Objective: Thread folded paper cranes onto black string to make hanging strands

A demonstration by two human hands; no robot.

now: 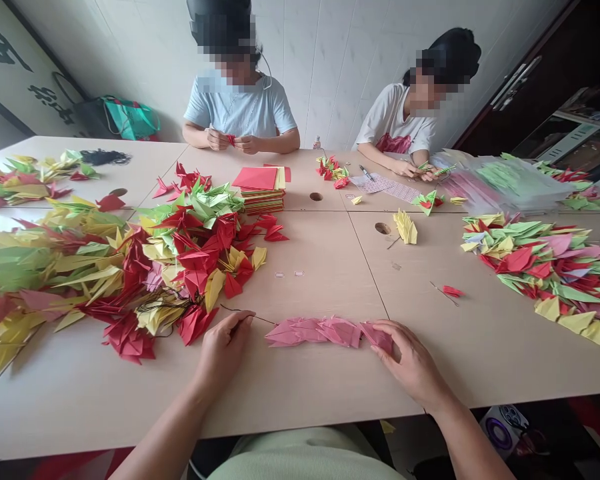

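Observation:
A row of pink folded paper cranes lies on the table in front of me, strung on a dark cord. My left hand is closed, pinching the cord to the left of the row. At the right end, my right hand grips the last pink crane between thumb and fingers. A thin needle-like wire lies beyond my right hand, with a small red folded piece beside it.
Red, yellow and green paper cranes pile up at left; more strung cranes lie at right. Square paper is stacked mid-table. Two people sit across, handling folded paper. Plastic bags lie at far right. The table has round holes.

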